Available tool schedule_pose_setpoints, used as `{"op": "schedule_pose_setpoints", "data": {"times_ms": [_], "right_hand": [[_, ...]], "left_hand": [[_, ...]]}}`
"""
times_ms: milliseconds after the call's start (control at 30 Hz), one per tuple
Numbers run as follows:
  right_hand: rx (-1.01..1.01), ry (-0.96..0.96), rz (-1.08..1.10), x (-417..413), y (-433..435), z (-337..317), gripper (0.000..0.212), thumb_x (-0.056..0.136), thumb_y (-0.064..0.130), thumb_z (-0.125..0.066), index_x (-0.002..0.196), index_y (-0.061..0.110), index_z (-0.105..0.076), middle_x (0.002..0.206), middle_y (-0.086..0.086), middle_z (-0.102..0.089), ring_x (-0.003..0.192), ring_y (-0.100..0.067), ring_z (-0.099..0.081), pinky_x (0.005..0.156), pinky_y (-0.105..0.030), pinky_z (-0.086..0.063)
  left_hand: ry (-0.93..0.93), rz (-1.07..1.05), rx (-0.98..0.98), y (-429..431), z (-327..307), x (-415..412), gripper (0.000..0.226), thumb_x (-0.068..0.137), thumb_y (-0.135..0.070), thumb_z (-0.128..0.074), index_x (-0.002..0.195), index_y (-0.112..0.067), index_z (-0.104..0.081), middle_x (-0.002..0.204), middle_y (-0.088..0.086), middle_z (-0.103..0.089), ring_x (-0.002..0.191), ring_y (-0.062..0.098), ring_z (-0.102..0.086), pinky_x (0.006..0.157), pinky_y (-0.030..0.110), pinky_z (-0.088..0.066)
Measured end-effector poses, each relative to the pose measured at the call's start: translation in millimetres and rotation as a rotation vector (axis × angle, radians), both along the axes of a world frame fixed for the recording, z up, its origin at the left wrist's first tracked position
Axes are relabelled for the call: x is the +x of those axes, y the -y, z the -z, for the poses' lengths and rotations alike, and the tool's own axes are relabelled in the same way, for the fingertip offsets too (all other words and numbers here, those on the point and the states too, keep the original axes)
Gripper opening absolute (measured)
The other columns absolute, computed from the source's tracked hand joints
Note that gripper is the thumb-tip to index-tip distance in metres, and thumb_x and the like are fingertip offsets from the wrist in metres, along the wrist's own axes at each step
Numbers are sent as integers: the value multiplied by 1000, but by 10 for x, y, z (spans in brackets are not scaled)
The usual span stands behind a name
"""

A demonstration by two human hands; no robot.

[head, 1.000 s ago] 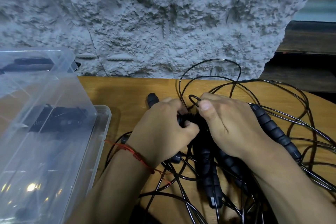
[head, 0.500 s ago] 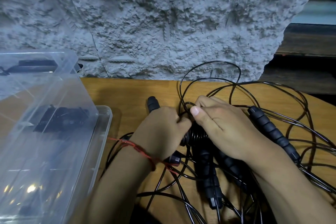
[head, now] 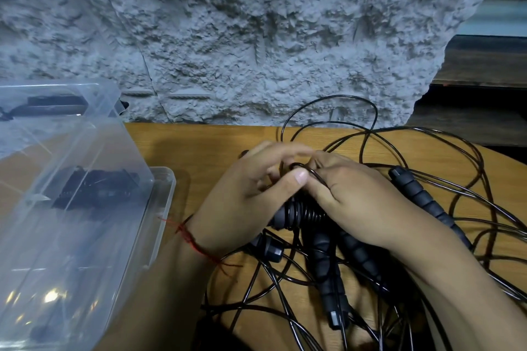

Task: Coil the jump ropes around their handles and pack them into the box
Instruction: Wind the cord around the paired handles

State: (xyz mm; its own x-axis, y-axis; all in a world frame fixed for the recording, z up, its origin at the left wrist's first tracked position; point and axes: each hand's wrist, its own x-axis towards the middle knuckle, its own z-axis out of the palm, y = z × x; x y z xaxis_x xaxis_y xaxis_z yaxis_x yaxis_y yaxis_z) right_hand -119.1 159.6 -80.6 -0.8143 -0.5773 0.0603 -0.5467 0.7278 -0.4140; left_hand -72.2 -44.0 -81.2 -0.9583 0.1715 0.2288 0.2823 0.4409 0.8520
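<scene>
Head view of a wooden table (head: 199, 148) set against a rough grey wall (head: 256, 37). Centre: the left hand (head: 242, 202) curls round a pair of black handles (head: 302, 212), held side by side and already wound with close turns of black rope; its fingertips are blurred, so their exact placing cannot be told. The right hand (head: 359, 202) rests over the right side of the same bundle, and its thumb and fingers pinch a small loop of the rope (head: 298, 165) just above the wound section. A red thread bracelet (head: 191, 239) circles the left wrist. Beneath and to the right of the hands lies a tangle of loose ropes (head: 445, 208), spread over the table and looping up in front of the wall. Among them lie further ribbed black handles: one loose handle (head: 419, 199) slants just right of the right hand, two lower handles (head: 325, 268) point toward the viewer, and one end cap (head: 271, 248) shows under the left wrist. Left: a clear plastic box (head: 164, 202) stands on the table, near the left forearm but apart from it; dark coiled bundles (head: 94, 188) show through its transparent walls
</scene>
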Motion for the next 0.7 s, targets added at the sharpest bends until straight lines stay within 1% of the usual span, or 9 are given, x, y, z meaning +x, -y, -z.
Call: {"op": "schedule_pose_setpoints", "data": {"times_ms": [67,133,200,267,367,533,600,667,700], "right_hand": [[-9,-20,-30,-11,-7,27,47,101,67,-21,80,35,-47,92,11,-46,88,-6,-46,78,-44,-50],[-79,-15,-44,-41,-38,79,53,101,69,-27,76,29,-52,92,12,-48,89,-6,-50,77,-42,-50],[-191,14,-56,-63,-64,137,55,103,68,-33,77,25,-57,91,10,-50,89,-9,-55,76,-40,-49],[-276,14,-65,-75,-73,175,52,107,62,-36,79,23,-57,88,8,-51,85,-14,-56,73,-44,-48],[-343,8,-47,-97,-77,192,46,107,56,-45,81,20,-59,83,5,-55,80,-17,-58,70,-49,-48],[-411,82,11,-112,-103,149,36,93,59,-68,82,25,-70,82,7,-71,79,-15,-67,72,-44,-52],[-397,83,40,-108,-121,160,35,89,63,-71,86,29,-78,82,11,-76,78,-12,-71,71,-43,-54],[-398,85,52,-96,-127,160,34,85,65,-73,90,33,-83,87,16,-79,83,-6,-74,76,-42,-58],[-408,88,54,-90,-126,150,33,84,64,-75,93,34,-85,90,19,-79,87,-2,-75,80,-41,-59]], "left_hand": [[-27,-40,-29,-44,30,-24,13,102,-31,-67,98,-36,-78,95,-14,-62,87,6,-62,81,16,-44],[11,-118,22,-33,130,-91,15,97,-38,-72,83,-38,-78,86,-10,-63,79,7,-62,76,34,-53],[44,-131,63,-3,195,-127,12,94,-42,-74,85,-39,-80,83,-6,-67,76,13,-65,73,49,-59],[63,-117,103,18,225,-142,10,94,-42,-74,88,-38,-81,81,-4,-72,77,22,-69,71,53,-61],[86,-115,96,37,222,-137,11,95,-30,-77,88,-35,-83,76,-3,-75,75,26,-70,70,46,-61],[74,-116,37,53,243,-130,4,92,-25,-81,90,-29,-82,79,-8,-78,71,13,-74,66,40,-64],[74,-128,-21,42,241,-119,4,92,-25,-81,89,-29,-82,77,-12,-77,68,7,-73,63,28,-61],[81,-125,-83,34,204,-104,5,93,-26,-80,90,-29,-81,73,-14,-75,65,3,-71,61,15,-53],[84,-118,-98,31,192,-99,5,94,-27,-79,90,-29,-81,72,-14,-75,65,2,-70,60,12,-50]]}}
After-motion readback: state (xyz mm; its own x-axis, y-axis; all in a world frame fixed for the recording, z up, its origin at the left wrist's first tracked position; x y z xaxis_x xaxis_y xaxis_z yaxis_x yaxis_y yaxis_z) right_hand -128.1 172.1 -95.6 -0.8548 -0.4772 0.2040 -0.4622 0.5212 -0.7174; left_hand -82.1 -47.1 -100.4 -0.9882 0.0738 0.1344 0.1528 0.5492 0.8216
